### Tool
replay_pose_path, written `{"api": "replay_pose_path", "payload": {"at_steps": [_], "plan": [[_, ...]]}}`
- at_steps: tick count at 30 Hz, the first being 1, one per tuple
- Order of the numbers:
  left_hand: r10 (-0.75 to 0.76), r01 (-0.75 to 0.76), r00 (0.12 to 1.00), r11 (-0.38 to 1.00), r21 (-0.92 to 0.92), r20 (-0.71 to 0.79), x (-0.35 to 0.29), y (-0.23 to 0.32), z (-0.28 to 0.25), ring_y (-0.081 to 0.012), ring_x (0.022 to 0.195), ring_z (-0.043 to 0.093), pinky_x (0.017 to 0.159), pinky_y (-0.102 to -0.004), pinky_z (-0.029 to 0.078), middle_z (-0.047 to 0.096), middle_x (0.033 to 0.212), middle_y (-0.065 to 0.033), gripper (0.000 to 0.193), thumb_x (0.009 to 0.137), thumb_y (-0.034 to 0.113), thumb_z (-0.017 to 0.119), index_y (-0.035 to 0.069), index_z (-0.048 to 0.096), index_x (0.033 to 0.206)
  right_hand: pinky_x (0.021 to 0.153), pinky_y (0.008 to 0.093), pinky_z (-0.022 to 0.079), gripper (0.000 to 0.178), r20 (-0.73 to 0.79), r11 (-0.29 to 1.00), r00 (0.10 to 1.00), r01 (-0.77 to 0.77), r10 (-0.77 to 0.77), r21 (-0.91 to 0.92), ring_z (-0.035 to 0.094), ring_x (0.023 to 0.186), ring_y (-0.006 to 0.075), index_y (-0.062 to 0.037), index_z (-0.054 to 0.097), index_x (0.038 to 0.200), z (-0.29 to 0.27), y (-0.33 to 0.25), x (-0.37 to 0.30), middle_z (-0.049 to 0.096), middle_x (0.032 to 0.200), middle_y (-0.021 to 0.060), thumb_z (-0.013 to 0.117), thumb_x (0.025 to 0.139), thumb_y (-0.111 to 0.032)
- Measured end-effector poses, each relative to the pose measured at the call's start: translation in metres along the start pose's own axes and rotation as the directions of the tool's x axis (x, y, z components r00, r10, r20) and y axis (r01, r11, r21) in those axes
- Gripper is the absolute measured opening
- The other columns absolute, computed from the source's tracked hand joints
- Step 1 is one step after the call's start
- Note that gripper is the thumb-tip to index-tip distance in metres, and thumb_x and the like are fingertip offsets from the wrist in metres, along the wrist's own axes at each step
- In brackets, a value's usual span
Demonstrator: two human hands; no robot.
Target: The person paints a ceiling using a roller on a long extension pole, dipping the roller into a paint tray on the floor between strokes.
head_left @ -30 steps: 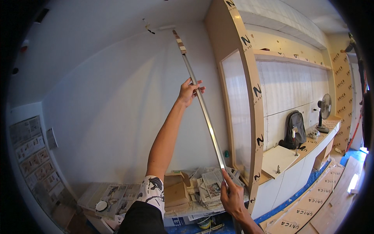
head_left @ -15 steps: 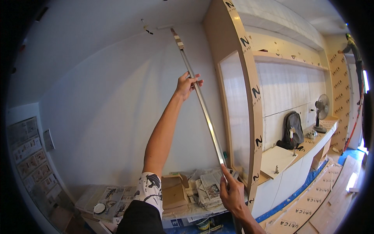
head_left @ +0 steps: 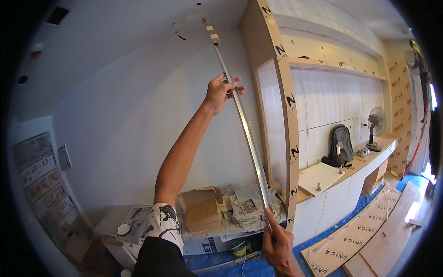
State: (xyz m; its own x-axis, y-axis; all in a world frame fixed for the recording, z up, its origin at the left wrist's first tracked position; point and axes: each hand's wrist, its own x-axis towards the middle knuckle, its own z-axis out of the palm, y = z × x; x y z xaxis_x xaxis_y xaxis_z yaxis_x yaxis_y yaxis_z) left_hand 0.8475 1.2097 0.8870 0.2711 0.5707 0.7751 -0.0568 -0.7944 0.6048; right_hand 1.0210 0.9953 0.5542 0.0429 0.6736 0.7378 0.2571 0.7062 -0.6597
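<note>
A long silvery metal pole [head_left: 247, 131] slants up from lower right to the ceiling. Its top carries a pale wooden-looking end piece with brownish-red bands [head_left: 211, 33]; what kind of tool it is, I cannot make out. That tip reaches a lighter patch [head_left: 196, 17] on the ceiling, though whether it touches is unclear. My left hand [head_left: 222, 93], arm raised, holds the upper part of the pole between thumb and fingers, some fingertips sticking out past it. Lower down, my right hand [head_left: 278, 242] wraps round the pole's bottom end, index finger laid along it.
A tall wrapped cabinet panel [head_left: 291, 134] stands close right of the pole. Wires [head_left: 179, 33] hang from the ceiling. Below are a cardboard box [head_left: 199, 212], newspapers [head_left: 251, 203] and a paint-can lid or tub [head_left: 123, 229]. Another person [head_left: 419, 62] stands high at far right.
The pole's tip has moved up in view, away from the wall and along the ceiling. Both hands keep their hold. My view has shifted, bringing more ceiling and floor into sight.
</note>
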Motion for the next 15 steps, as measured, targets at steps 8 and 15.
{"api": "replay_pose_path", "payload": {"at_steps": [8, 15], "plan": [[0.008, -0.008, 1.000, 1.000, 0.010, 0.017, -0.049, 0.081, 0.057, -0.0268, 0.096, 0.066, 0.085, -0.0366, 0.056, 0.058, 0.114, -0.0151, 0.033, 0.088, 0.004, 0.056, -0.008, 0.048, 0.118, 0.051, 0.0279, 0.039, 0.048, -0.001, 0.996, 0.996, -0.087, 0.087, -0.036, 0.047, 0.055, 0.0100, -0.0067, 0.049, 0.139, -0.059, -0.086, -0.074, 0.056, 0.067, 0.0121, 0.052, 0.091, 0.000], [-0.017, 0.016, 1.000, 0.999, 0.042, 0.023, -0.076, 0.114, 0.062, -0.0279, 0.096, 0.066, 0.085, -0.0372, 0.057, 0.057, 0.114, -0.0162, 0.032, 0.089, 0.004, 0.055, -0.009, 0.047, 0.117, 0.047, 0.0287, 0.039, 0.045, 0.002, 1.000, 1.000, 0.001, -0.001, -0.020, 0.042, 0.050, 0.0111, -0.0109, 0.049, 0.140, -0.070, -0.109, -0.104, 0.047, 0.060, 0.0084, 0.051, 0.095, -0.005]]}}
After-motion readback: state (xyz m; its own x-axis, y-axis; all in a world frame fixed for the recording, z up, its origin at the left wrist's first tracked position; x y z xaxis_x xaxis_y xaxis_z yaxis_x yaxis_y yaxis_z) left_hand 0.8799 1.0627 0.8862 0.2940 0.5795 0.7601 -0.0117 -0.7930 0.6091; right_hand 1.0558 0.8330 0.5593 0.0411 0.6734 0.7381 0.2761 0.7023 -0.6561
